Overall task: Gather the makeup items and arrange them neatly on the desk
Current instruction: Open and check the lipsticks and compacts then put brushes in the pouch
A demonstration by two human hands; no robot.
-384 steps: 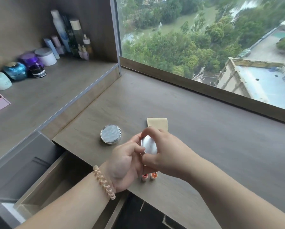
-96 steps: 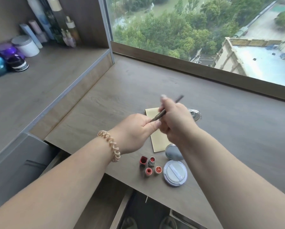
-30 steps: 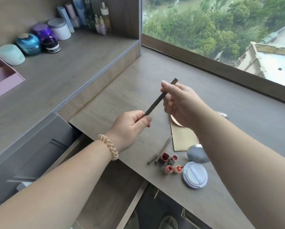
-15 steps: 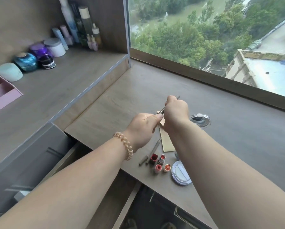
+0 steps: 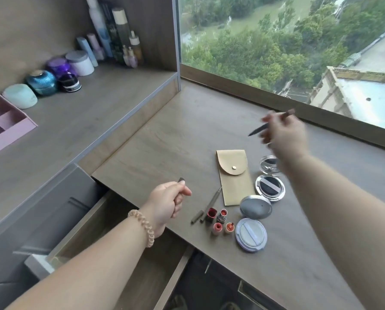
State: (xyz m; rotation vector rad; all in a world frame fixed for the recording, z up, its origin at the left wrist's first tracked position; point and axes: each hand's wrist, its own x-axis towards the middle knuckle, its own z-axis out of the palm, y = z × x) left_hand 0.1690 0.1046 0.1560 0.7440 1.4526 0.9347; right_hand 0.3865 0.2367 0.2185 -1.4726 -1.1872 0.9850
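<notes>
Head view: your right hand (image 5: 285,136), blurred, pinches the uncapped pencil (image 5: 257,130) above the far side of the worktop (image 5: 164,139). Your left hand (image 5: 167,203) grips what looks like its cap (image 5: 181,180) near the open drawer (image 5: 162,265). Bring both together over the worktop and push the cap on straight along the pencil. Then lay it parallel beside the other pencil (image 5: 212,198), left of the lipsticks (image 5: 219,217).

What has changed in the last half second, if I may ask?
The hands pulled apart, uncapping the pencil: the left hand now pinches the cap nearer the drawer, the right hand carries the pencil toward the window. The pouch, compacts and lipsticks stayed put.
</notes>
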